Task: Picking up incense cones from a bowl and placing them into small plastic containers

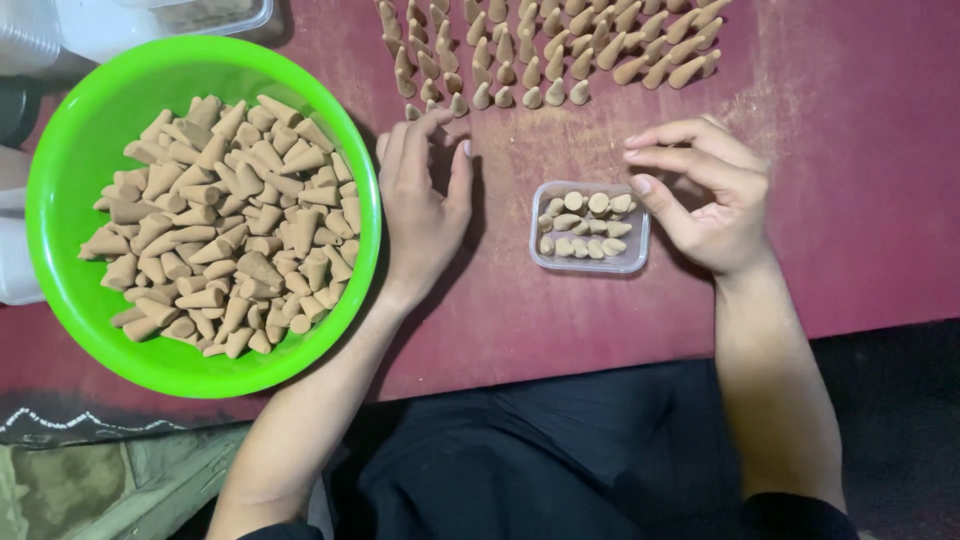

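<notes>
On the red desk [850, 200] a green bowl [70, 150] heaped with tan cones [220, 220] sat at the left, with rows of cones [550, 50] standing farther back. The left hand [420, 215] lay flat beside the bowl, fingers loosely together, holding nothing. The right hand [715, 200] hovered by a small clear box [590, 227] of cones, fingers curled and empty.

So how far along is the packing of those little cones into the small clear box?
Partly done: the small clear box already holds two rows of cones. In hand: the right hand hovers at the box's edge, while the left hand rests by the standing cones. Left: the green bowl is still heaped with loose cones.
</notes>
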